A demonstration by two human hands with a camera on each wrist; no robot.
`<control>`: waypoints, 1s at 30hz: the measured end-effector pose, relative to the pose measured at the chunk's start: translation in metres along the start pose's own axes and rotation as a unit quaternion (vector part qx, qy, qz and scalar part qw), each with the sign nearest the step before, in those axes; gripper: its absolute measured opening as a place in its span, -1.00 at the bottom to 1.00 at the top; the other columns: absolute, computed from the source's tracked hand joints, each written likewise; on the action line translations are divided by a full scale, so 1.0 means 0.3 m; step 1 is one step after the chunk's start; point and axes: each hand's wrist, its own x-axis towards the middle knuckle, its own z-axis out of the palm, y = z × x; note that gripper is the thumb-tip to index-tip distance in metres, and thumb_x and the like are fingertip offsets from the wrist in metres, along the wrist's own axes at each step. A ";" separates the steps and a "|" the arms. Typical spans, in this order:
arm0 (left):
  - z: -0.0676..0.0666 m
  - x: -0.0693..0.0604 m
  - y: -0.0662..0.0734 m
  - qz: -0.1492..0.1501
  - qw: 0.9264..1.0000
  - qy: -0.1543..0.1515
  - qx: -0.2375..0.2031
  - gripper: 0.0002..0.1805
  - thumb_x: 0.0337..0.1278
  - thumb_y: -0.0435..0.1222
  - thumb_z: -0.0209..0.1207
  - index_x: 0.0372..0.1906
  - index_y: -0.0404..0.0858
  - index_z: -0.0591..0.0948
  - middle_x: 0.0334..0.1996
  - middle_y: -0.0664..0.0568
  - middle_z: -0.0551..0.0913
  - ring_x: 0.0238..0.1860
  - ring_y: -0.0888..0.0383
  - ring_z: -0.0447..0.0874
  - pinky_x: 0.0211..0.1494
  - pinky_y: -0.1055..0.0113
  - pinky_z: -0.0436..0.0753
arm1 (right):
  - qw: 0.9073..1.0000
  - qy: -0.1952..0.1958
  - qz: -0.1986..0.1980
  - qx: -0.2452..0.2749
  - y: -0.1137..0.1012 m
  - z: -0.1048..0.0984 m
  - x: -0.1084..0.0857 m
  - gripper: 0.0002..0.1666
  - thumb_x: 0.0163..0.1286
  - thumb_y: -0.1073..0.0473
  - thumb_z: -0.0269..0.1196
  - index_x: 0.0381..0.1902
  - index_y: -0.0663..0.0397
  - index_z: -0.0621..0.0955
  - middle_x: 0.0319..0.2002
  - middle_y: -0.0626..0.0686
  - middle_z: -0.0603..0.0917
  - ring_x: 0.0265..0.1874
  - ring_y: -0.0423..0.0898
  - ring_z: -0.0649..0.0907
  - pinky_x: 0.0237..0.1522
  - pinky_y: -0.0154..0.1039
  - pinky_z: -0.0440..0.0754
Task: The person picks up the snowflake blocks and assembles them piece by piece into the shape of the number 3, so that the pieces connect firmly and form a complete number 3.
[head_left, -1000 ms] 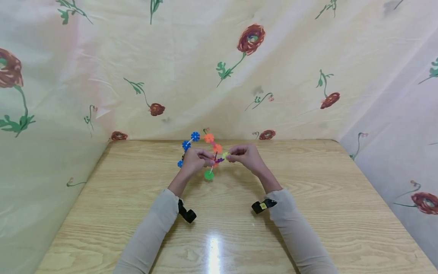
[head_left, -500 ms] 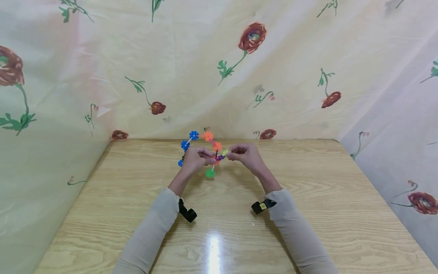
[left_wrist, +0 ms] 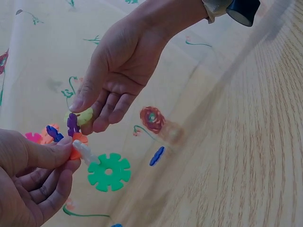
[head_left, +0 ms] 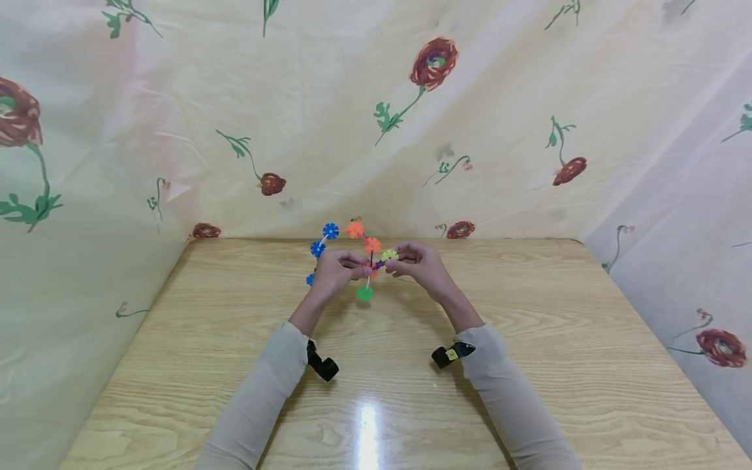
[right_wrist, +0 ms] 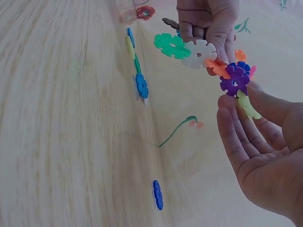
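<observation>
A chain of slotted plastic snowflake discs is held between both hands above the table. My left hand [head_left: 335,271] pinches it by an orange disc [left_wrist: 79,138]. Beside those fingers, a white disc [right_wrist: 199,54] links to a green disc [left_wrist: 109,172]. My right hand [head_left: 424,269] holds a pale yellow disc [right_wrist: 247,106] between thumb and fingers. This yellow disc joins a purple disc [right_wrist: 235,81], which meets the orange part near my left fingertips. Farther back, orange discs [head_left: 355,229] and blue discs [head_left: 331,231] show; the left hand partly hides the rest.
In the right wrist view, a row of blue, yellow and green discs [right_wrist: 142,86] appears near the table's back edge. A separate blue disc [right_wrist: 157,195] is seen edge-on. Floral cloth [head_left: 517,130] rises behind the wooden table [head_left: 529,313].
The yellow disc and the right fingertips have risen slightly, and the yellow disc shows more of its face. The green disc has moved a little up and right. The left hand stays nearly still.
</observation>
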 end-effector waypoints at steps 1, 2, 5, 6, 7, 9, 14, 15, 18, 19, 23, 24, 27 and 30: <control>0.001 0.001 0.000 0.000 1.000 0.001 -0.001 -0.84 0.08 -0.39 0.47 -0.21 -0.30 0.80 -0.26 -0.14 0.81 -0.34 0.19 0.76 0.06 -0.06 0.75 | 1.000 0.000 0.002 0.004 -0.001 -0.001 0.000 -0.67 0.38 0.33 0.35 0.04 0.39 0.59 -0.21 0.14 0.79 -0.31 -0.20 0.79 0.12 0.37 0.60; 0.003 0.001 0.001 0.000 1.000 0.002 -0.002 -0.84 0.08 -0.39 0.47 -0.20 -0.31 0.80 -0.26 -0.15 0.81 -0.35 0.20 0.75 0.06 -0.07 0.75 | 1.000 -0.001 0.002 0.005 -0.001 -0.001 0.001 -0.65 0.39 0.33 0.35 0.06 0.39 0.58 -0.23 0.09 0.79 -0.31 -0.20 0.79 0.11 0.35 0.61; 0.008 0.001 0.001 -0.001 1.000 0.001 -0.010 -0.83 0.09 -0.39 0.46 -0.19 -0.30 0.80 -0.25 -0.16 0.81 -0.34 0.19 0.76 0.07 -0.09 0.74 | 1.000 0.004 0.001 0.004 -0.002 -0.003 0.001 -0.64 0.41 0.35 0.32 0.10 0.41 0.55 -0.26 0.02 0.78 -0.33 -0.21 0.78 0.06 0.25 0.69; 0.012 0.002 -0.002 -0.001 1.000 0.000 -0.013 -0.84 0.09 -0.39 0.46 -0.19 -0.31 0.79 -0.25 -0.16 0.81 -0.33 0.19 0.76 0.07 -0.10 0.74 | 1.000 0.007 0.001 0.005 -0.002 -0.004 0.001 -0.65 0.41 0.36 0.31 0.10 0.41 0.55 -0.28 0.00 0.77 -0.33 -0.21 0.78 0.04 0.20 0.72; 0.015 0.003 -0.005 0.000 1.000 -0.001 -0.015 -0.84 0.09 -0.40 0.46 -0.20 -0.31 0.79 -0.25 -0.16 0.82 -0.33 0.18 0.77 0.06 -0.10 0.74 | 1.000 0.008 -0.001 0.004 -0.003 -0.005 0.000 -0.65 0.42 0.37 0.30 0.10 0.42 0.55 -0.29 -0.03 0.77 -0.34 -0.22 0.78 0.01 0.16 0.74; 0.022 0.005 -0.012 -0.002 1.000 -0.008 -0.018 -0.84 0.09 -0.41 0.46 -0.20 -0.32 0.79 -0.26 -0.14 0.82 -0.32 0.17 0.78 0.05 -0.09 0.75 | 1.000 0.012 -0.004 -0.001 -0.002 -0.008 -0.001 -0.67 0.43 0.38 0.28 0.10 0.43 0.55 -0.30 -0.02 0.77 -0.36 -0.22 0.77 -0.04 0.07 0.77; 0.037 0.007 -0.032 -0.011 0.999 -0.040 -0.012 -0.86 0.08 -0.45 0.44 -0.22 -0.37 0.78 -0.28 -0.15 0.82 -0.30 0.17 0.78 0.04 -0.03 0.77 | 1.000 0.015 -0.004 -0.021 0.005 -0.017 0.002 -0.68 0.42 0.39 0.29 0.09 0.43 0.60 -0.32 0.03 0.76 -0.40 -0.22 0.74 -0.18 -0.13 0.81; 0.039 0.007 -0.034 -0.013 0.999 -0.045 -0.007 -0.86 0.09 -0.46 0.44 -0.22 -0.37 0.78 -0.27 -0.15 0.81 -0.29 0.17 0.78 0.03 -0.01 0.77 | 1.000 0.015 -0.001 -0.026 0.007 -0.019 0.003 -0.68 0.42 0.39 0.29 0.10 0.42 0.61 -0.33 0.03 0.75 -0.41 -0.22 0.74 -0.20 -0.17 0.80; 0.040 0.005 -0.037 -0.021 0.998 -0.060 0.011 -0.87 0.09 -0.45 0.44 -0.23 -0.35 0.79 -0.23 -0.14 0.81 -0.24 0.14 0.78 0.02 0.05 0.78 | 0.999 0.012 0.009 -0.038 0.016 -0.022 0.007 -0.68 0.42 0.39 0.29 0.10 0.40 0.63 -0.36 0.01 0.74 -0.42 -0.22 0.73 -0.22 -0.21 0.80; 0.039 0.004 -0.036 -0.023 0.997 -0.066 0.020 -0.87 0.08 -0.46 0.44 -0.23 -0.34 0.79 -0.21 -0.13 0.81 -0.22 0.13 0.77 0.01 0.07 0.78 | 0.999 0.009 0.011 -0.042 0.020 -0.023 0.009 -0.68 0.42 0.39 0.29 0.10 0.41 0.63 -0.36 0.01 0.74 -0.42 -0.22 0.73 -0.22 -0.21 0.80; 0.022 0.003 -0.030 -0.017 0.991 -0.110 0.072 -0.88 0.11 -0.41 0.43 -0.22 -0.34 0.80 -0.13 -0.10 0.80 -0.11 0.09 0.73 -0.06 0.21 0.77 | 0.999 -0.002 0.017 -0.051 0.033 -0.025 0.013 -0.69 0.42 0.41 0.28 0.09 0.41 0.63 -0.38 0.04 0.73 -0.42 -0.21 0.72 -0.22 -0.21 0.80; 0.014 0.003 -0.026 -0.014 0.988 -0.126 0.087 -0.87 0.14 -0.39 0.42 -0.21 -0.34 0.81 -0.12 -0.10 0.80 -0.09 0.09 0.73 -0.06 0.24 0.76 | 0.998 -0.006 0.016 -0.054 0.035 -0.025 0.013 -0.69 0.42 0.41 0.28 0.09 0.42 0.63 -0.38 0.06 0.73 -0.42 -0.20 0.72 -0.22 -0.21 0.80; -0.021 -0.001 -0.010 -0.003 0.976 -0.185 0.112 -0.81 0.21 -0.35 0.37 -0.14 -0.38 0.79 -0.07 -0.11 0.80 -0.04 0.06 0.73 -0.02 0.24 0.75 | 0.998 -0.014 0.019 -0.060 0.041 -0.026 0.013 -0.69 0.43 0.40 0.27 0.09 0.42 0.63 -0.38 0.06 0.74 -0.42 -0.20 0.72 -0.24 -0.22 0.79; -0.058 -0.007 0.011 -0.003 0.972 -0.215 0.095 -0.78 0.26 -0.34 0.34 -0.10 -0.41 0.77 -0.11 -0.14 0.81 -0.06 -0.04 0.78 0.08 0.06 0.76 | 0.997 -0.021 0.021 -0.065 0.043 -0.026 0.012 -0.69 0.44 0.40 0.26 0.10 0.43 0.63 -0.37 0.06 0.75 -0.42 -0.20 0.71 -0.24 -0.21 0.79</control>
